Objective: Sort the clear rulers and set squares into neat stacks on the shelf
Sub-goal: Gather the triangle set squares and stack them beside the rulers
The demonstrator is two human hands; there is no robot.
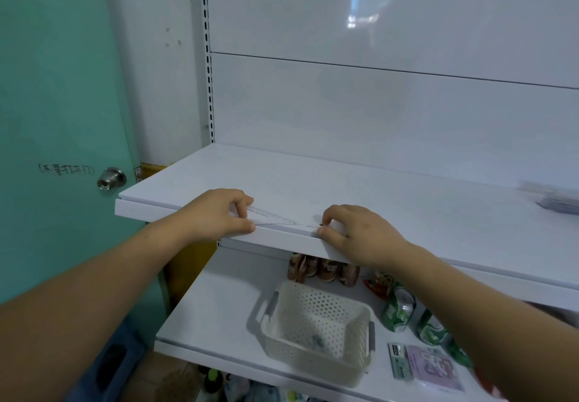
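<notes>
Both hands rest at the front edge of the white shelf (376,188), and a clear set square (271,216) lies flat on the shelf between them, its long side running along that edge. The left hand (219,213) sits at the set square's wide left end, its grip pinching that end between fingertips above and thumb at the shelf edge. The right hand (354,232) is at the set square's thin right tip, its grip pressed together there with fingers curled on the shelf and thumb against the front lip; whether it actually holds the tip cannot be told. Far to the right of the set square, on the same shelf, lies a blurred stack of clear rulers (557,199). Below the set square, on the lower shelf (213,314), stand a perforated white basket (316,326), brown bottles (322,268) behind it and green cans (401,307) to its right.
</notes>
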